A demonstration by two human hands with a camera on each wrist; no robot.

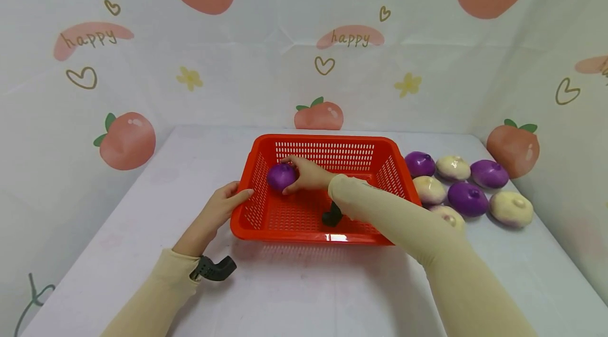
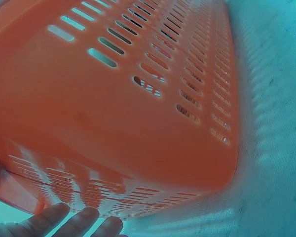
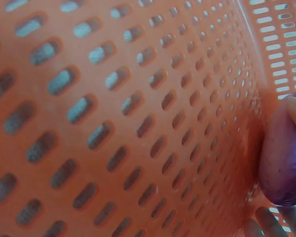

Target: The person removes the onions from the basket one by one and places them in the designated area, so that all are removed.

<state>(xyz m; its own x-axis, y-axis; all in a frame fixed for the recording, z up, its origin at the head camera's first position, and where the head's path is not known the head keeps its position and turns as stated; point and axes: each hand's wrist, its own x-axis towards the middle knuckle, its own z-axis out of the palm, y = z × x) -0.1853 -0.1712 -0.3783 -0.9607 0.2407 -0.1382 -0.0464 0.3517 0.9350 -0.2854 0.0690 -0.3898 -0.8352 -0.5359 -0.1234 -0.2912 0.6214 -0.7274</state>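
Observation:
A red plastic basket (image 1: 328, 237) with slotted walls stands on the white table. My right hand (image 1: 311, 172) reaches into its left part and grips a purple turnip (image 1: 280, 176), thumb on the near side and fingers on the far side. In the right wrist view the turnip (image 3: 283, 158) is held close by the slotted wall, with fingertips (image 3: 274, 222) around it. My left hand (image 1: 225, 204) holds the basket's left rim, thumb over the edge. In the left wrist view its fingers (image 2: 81, 222) lie along the outside of the basket wall (image 2: 113, 128).
To the right of the basket, several turnips (image 1: 467, 199) lie grouped, some showing purple, others creamy white (image 1: 511, 209). The nearest ones sit close against the basket's right side. Behind the table (image 1: 304, 295) hangs a white printed cloth (image 1: 266, 73).

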